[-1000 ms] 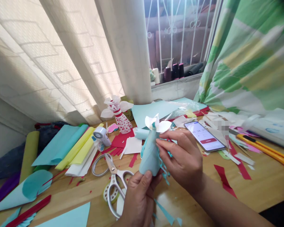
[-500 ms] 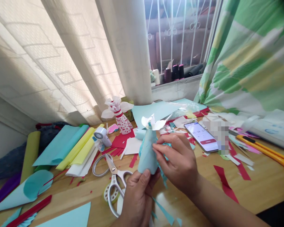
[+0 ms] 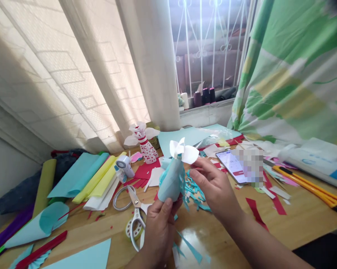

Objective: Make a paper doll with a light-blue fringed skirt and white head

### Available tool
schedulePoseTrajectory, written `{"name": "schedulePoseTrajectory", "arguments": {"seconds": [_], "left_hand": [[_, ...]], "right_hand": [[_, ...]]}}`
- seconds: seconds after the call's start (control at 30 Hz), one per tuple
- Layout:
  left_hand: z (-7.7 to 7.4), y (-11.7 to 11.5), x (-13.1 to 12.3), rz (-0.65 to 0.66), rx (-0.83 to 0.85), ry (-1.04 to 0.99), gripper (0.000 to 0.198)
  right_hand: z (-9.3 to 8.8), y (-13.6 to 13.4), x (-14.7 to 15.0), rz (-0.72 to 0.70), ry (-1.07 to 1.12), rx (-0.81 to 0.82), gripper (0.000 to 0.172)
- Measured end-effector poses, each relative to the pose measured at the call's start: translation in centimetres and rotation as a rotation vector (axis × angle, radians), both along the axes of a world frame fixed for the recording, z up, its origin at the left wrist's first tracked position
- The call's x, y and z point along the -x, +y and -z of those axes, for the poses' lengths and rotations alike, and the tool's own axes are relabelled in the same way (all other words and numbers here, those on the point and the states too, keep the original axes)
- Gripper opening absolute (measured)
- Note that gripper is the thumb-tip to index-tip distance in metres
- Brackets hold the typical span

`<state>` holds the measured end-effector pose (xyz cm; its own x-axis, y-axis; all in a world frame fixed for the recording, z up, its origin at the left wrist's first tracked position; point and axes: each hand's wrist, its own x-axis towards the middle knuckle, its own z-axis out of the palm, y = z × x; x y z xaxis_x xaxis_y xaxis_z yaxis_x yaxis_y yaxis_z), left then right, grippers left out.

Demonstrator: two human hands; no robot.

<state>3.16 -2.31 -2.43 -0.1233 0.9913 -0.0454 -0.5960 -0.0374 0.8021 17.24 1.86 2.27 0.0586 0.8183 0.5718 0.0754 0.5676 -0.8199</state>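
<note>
My left hand (image 3: 159, 231) grips the lower part of a pale blue paper cone figure (image 3: 171, 183), which tilts slightly. White paper petals (image 3: 183, 151) top the cone, and thin blue fringe hangs from its right side. My right hand (image 3: 216, 186) is raised close to the cone's right side, with its fingertips just apart from it and nothing visible between them. Loose blue fringe strips (image 3: 196, 196) lie on the table under my right hand. White-handled scissors (image 3: 136, 224) lie below my left hand, partly hidden by it.
A wooden table (image 3: 305, 220) is littered with red and blue paper scraps. A finished red-and-white paper figure (image 3: 143, 144) stands behind the cone. A phone (image 3: 230, 166) lies to the right, with a yellow cutter (image 3: 305, 186) beyond it. Coloured paper sheets (image 3: 78, 175) lie to the left.
My right hand has drawn slightly away from the cone, and the cone now tilts more. The view has shifted, showing more fringe strips on the table.
</note>
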Motion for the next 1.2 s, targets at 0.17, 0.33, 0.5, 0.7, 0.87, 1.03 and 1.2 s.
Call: {"name": "schedulePoseTrajectory", "arguments": {"seconds": [0.17,0.33,0.5,0.7,0.87,1.03,1.2], "left_hand": [[0.6,-0.3,0.3,-0.268,-0.147,0.611,0.024],[1.2,0.5,2.4,-0.399,-0.666,1.187,0.036],[1.5,1.6,3.9,-0.522,-0.895,1.479,0.049],[0.4,1.0,3.3,-0.488,-0.844,1.476,0.037],[0.6,-0.2,1.7,-0.237,-0.343,1.049,0.010],[0.7,1.7,1.9,-0.137,0.145,0.334,0.009],[-0.5,2.6,2.2,0.037,0.195,0.171,0.026]], "right_hand": [[-0.6,-1.4,0.7,-0.042,-0.016,0.035,0.035],[-0.3,-2.4,1.6,-0.180,0.206,0.181,0.033],[0.0,-2.4,2.2,-0.321,0.603,0.324,0.024],[-0.4,-1.7,2.3,-0.310,0.830,0.362,0.019],[-0.6,-0.6,1.3,-0.203,0.887,0.326,0.014],[-1.1,0.4,-1.6,-0.215,0.652,0.217,0.016],[-1.8,0.5,-2.9,-0.283,0.398,0.198,0.017]]}}
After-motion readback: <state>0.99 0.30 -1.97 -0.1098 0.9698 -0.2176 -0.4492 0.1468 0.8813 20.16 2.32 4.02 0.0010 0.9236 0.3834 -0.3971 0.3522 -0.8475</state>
